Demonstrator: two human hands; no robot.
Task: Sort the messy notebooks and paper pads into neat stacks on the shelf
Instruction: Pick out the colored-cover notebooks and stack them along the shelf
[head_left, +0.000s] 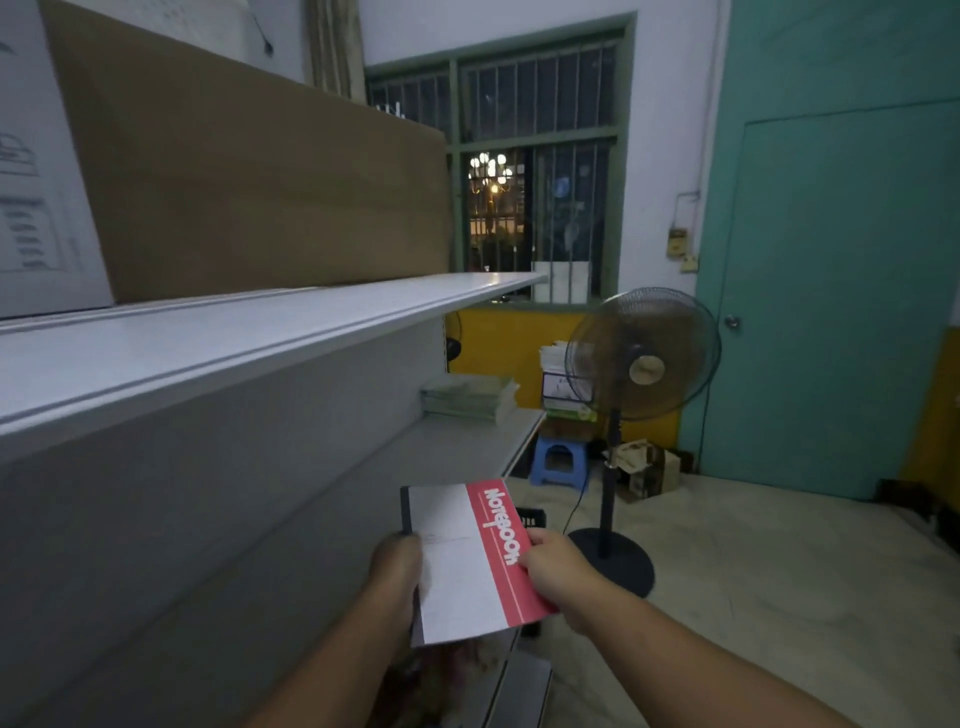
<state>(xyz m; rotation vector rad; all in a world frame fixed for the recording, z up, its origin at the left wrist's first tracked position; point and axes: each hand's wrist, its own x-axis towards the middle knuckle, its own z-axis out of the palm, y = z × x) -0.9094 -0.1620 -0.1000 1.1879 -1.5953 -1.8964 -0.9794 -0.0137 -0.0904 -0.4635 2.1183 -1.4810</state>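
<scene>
Grey shelf (467, 441) with notebook stack (467, 397)

white box (41, 171) cut off left, its print blurred

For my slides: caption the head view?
Both hands hold a red-and-white notebook beside a grey shelf.

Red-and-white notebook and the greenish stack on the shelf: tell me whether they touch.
Apart. The head view shows the notebook held in both hands, with bare shelf between it and the stack.
</scene>
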